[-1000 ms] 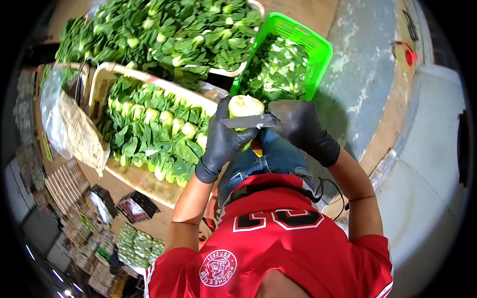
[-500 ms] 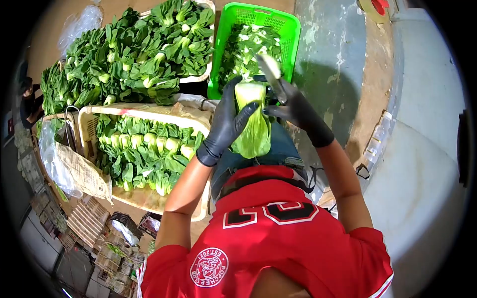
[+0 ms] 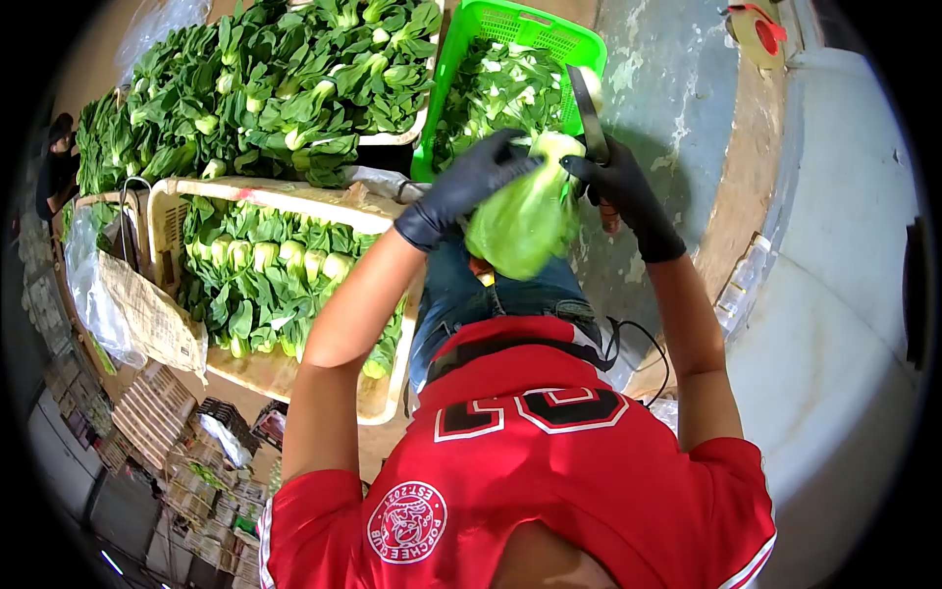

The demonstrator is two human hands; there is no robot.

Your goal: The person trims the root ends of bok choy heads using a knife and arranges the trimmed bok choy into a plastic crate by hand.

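A head of bok choy (image 3: 528,221) hangs leaves-down in front of my legs, its pale base upward and its leaves blurred by motion. My left hand (image 3: 473,188), black-gloved, grips it near the base from the left; some fingertips are hidden behind it. In my right hand (image 3: 628,191), also gloved, is a knife (image 3: 587,113) with its blade pointing up and away from me. The right thumb touches the bok choy's base. A pale piece shows beside the blade. Just beyond my hands stands a green crate (image 3: 589,49) containing leaves and pale trimmings.
Left of me, a cream crate (image 3: 280,378) holds rows of bok choy (image 3: 265,257). Behind it, another crate is heaped with bok choy (image 3: 285,88). A plastic bottle (image 3: 743,280) and a tape roll (image 3: 756,34) lie to the right. A person (image 3: 57,172) is at far left.
The bok choy has swung and tilted, its base moving right and away from me. My left hand has shifted its hold. The knife blade is now more upright and farther right.
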